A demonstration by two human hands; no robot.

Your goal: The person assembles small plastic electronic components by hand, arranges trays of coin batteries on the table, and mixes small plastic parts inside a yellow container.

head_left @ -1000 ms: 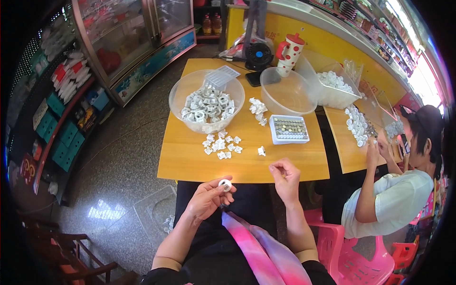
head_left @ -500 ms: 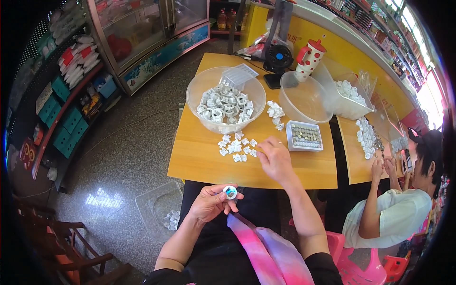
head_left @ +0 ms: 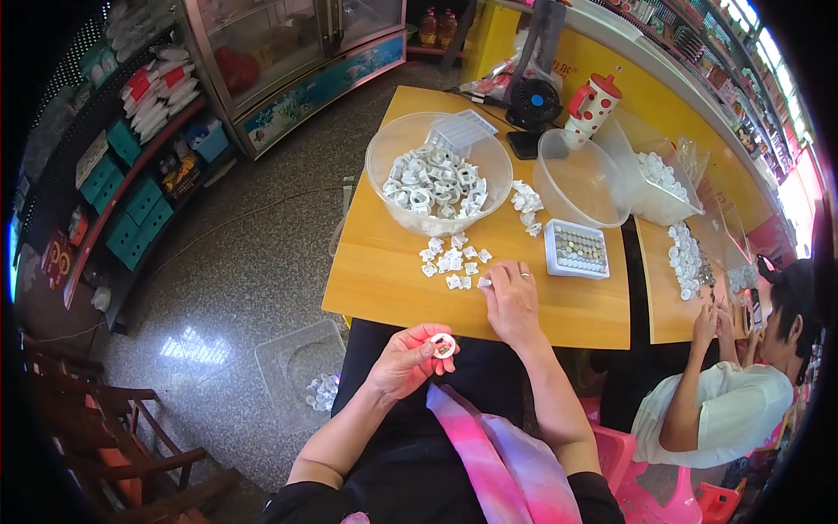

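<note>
Above my lap, my left hand (head_left: 406, 360) is closed on a round white plastic piece (head_left: 443, 346) with a small part in its open middle. A reddish tint shows in that piece and on the fingers around it. Over the table's near side is my right hand (head_left: 513, 301), its thumb and fingers closed at a small white plastic part (head_left: 484, 282). Just left of those fingertips lies a loose group of similar small white parts (head_left: 450, 260). Beyond them, a big clear bowl (head_left: 377, 188) is heaped with white ring-shaped plastic pieces (head_left: 436, 181).
A white box (head_left: 576, 272) with rows of small round pieces stands right of my right hand. Behind it are a clear bowl (head_left: 567, 196), a dotted cup (head_left: 594, 105) and a small black fan (head_left: 534, 103). A person (head_left: 711, 402) works at the right. A clear bin (head_left: 284, 367) sits on the floor.
My right hand has come down and nearer, its fingertips now at a small white part. The round piece in my left hand has gone from bluish inside to reddish. The view has shifted slightly.
</note>
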